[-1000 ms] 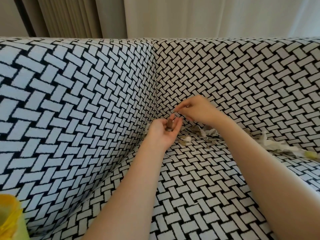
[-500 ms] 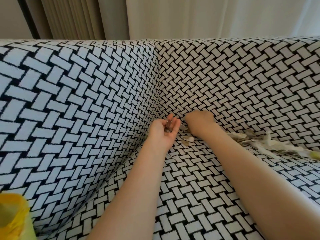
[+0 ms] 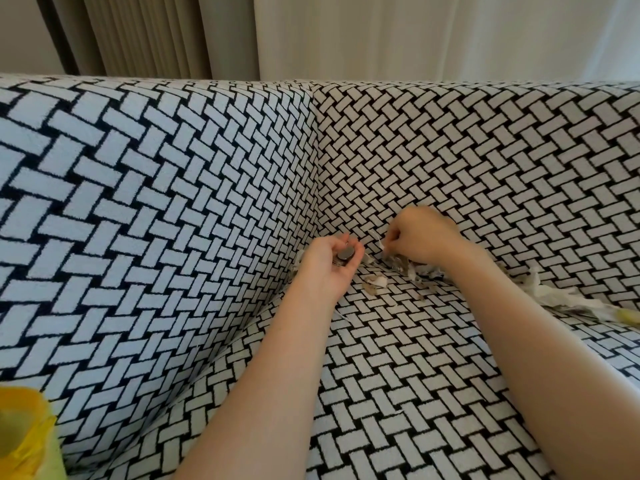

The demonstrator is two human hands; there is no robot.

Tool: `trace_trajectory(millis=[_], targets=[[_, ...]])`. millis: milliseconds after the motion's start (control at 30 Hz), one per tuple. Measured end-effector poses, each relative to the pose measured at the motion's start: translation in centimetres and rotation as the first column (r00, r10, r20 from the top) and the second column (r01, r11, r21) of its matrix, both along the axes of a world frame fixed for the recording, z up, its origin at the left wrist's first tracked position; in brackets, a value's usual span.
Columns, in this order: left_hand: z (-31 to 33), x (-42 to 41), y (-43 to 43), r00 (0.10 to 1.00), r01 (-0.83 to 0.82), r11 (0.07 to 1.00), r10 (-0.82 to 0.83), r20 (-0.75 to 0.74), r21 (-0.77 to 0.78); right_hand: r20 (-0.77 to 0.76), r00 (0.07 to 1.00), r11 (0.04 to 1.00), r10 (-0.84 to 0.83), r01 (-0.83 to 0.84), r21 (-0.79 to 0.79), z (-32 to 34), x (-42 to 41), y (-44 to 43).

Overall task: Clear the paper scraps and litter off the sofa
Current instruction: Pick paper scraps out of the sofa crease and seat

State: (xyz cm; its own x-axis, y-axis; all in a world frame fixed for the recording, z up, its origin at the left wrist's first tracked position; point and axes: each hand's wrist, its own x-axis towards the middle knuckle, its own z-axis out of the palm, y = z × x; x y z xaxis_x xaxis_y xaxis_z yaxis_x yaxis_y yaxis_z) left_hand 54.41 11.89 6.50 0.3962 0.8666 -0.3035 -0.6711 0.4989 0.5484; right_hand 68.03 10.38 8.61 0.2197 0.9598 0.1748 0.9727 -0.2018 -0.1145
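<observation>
The sofa (image 3: 398, 358) has a black-and-white woven cover. My left hand (image 3: 329, 268) is palm up in the sofa's corner, fingers curled round a small stack of coins (image 3: 343, 256). My right hand (image 3: 420, 237) is just to its right, low over the seat crease, pinching a white paper scrap (image 3: 382, 249). Small scraps (image 3: 375, 284) lie on the seat between my hands. A longer trail of torn white paper (image 3: 554, 294) runs along the crease to the right, ending by a yellowish bit (image 3: 628, 315). My right forearm hides part of that trail.
A yellow bag-lined bin (image 3: 24, 438) shows at the bottom left, beside the sofa's arm (image 3: 138, 202). Curtains (image 3: 415, 32) hang behind the backrest.
My right hand dropped from above my left hand to the seat crease, then lifted slightly with a white scrap pinched in its fingers. My left hand kept its coins and barely moved.
</observation>
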Motion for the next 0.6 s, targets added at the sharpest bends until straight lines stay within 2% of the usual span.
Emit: trace_trajectory(millis=[200,400,600], targets=[[0.1,0.1,-0.1,1.0,0.015,1.0,-0.015,-0.006,0.002,0.088,0.992,0.988,0.09,-0.078,-0.133,0.2,-0.5,-0.9],[0.1,0.1,-0.4,0.999,0.039,0.999,-0.039,-0.021,0.003,0.216,0.973,0.983,0.08,-0.042,-0.176,0.1,-0.9,-0.9],[0.1,0.1,-0.4,0.999,0.045,0.999,-0.044,-0.029,0.018,0.278,0.96,0.943,0.036,0.06,-0.327,0.4,-0.9,-1.0]])
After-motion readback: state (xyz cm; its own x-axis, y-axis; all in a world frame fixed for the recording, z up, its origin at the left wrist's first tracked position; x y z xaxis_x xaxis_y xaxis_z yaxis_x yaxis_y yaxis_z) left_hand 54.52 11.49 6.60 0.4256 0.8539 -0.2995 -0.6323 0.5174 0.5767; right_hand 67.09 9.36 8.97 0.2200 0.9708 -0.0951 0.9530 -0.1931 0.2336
